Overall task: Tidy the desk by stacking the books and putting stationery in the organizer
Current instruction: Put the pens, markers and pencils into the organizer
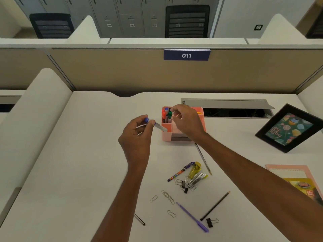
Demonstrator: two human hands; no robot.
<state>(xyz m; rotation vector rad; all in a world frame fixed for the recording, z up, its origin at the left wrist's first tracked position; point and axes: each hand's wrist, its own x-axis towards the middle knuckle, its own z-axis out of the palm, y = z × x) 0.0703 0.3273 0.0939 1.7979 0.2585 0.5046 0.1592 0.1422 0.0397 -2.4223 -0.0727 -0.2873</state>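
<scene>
Head view: our left hand [135, 137] pinches a blue-capped pen [155, 124], long axis roughly level, cap left, tip toward the pink organizer [181, 135] holding about four markers [167, 114]; right hand [185, 119] fingertips pinched above them, contents unclear; two pencils [203, 158] on desk [87, 154].

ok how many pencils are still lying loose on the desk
2 seen: a grey pencil just below the pink organizer, and a black pencil near the front, beside the purple pen. An arm could hide others.
</scene>
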